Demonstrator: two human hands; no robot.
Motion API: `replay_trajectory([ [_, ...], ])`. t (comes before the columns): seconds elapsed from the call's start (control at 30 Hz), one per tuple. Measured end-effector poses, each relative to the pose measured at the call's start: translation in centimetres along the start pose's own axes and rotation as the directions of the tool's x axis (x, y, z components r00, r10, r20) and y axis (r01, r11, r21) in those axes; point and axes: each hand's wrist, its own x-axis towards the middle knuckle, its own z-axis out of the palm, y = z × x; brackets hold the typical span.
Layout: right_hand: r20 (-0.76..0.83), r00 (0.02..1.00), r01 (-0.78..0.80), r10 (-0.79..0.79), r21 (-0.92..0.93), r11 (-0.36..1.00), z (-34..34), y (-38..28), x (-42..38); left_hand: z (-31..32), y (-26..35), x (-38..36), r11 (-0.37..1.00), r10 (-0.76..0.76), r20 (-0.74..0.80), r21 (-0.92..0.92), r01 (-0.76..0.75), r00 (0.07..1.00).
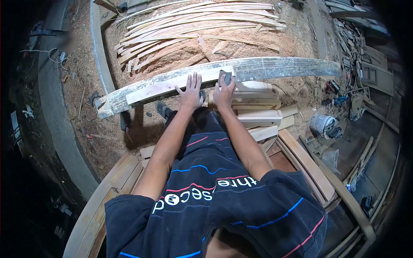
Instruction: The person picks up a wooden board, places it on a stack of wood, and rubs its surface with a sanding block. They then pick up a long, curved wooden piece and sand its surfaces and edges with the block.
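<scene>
A pale wooden board lies lengthwise on a long, paint-spattered plank bench in front of me. My left hand rests flat on the board near its middle, with its fingers spread. Close to the board's right end, my right hand grips a dark grey piece of sandpaper against the wood. Whether a block sits inside the sandpaper is hidden by the fingers.
Long thin wood strips lie over sawdust beyond the bench. Cut boards are stacked below it on the right. A white bucket stands farther right. Wooden frames flank me on both sides.
</scene>
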Motion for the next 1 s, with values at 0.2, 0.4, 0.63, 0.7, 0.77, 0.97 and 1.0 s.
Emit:
replay_trajectory([
  [0.2, -0.014, 0.998, -0.063, 0.063, 0.010, 0.998, -0.4, 1.8, 4.7, 1.5, 1.5, 1.4, 1.000, -0.001, -0.048, -0.007, 0.001, 0.999],
  [0.4, 0.005, 0.995, 0.101, -0.101, -0.002, 0.995, -0.9, 0.4, 1.8, 1.4, 2.8, 1.9, 1.000, 0.001, -0.086, -0.030, -0.003, 0.996],
  [0.63, 0.073, 0.997, 0.037, -0.027, -0.133, 0.990, -1.5, 2.8, 4.9, 0.7, 2.5, 1.4, 1.000, 0.001, -0.063, 0.017, 0.000, 0.998],
  [0.7, 0.022, 1.000, 0.011, -0.007, -0.179, 0.984, -1.0, 1.9, 5.0, 1.0, 1.6, 1.3, 1.000, 0.012, -0.091, 0.013, -0.011, 0.996],
  [0.77, 0.058, 0.998, 0.013, -0.007, -0.099, 0.995, 0.4, -0.1, 3.4, 1.9, 0.8, 1.5, 1.000, 0.019, -0.120, 0.003, -0.019, 0.993],
  [0.97, 0.287, 0.923, 0.253, -0.257, 0.053, 0.966, 1.4, -3.7, -0.2, 2.5, -2.1, 0.8, 0.999, 0.045, -0.191, -0.004, -0.047, 0.980],
  [1.0, 0.214, 0.938, 0.265, -0.272, 0.062, 0.962, 1.6, -2.2, 0.6, 2.1, -2.4, 0.6, 0.999, 0.042, -0.191, -0.004, -0.043, 0.981],
])
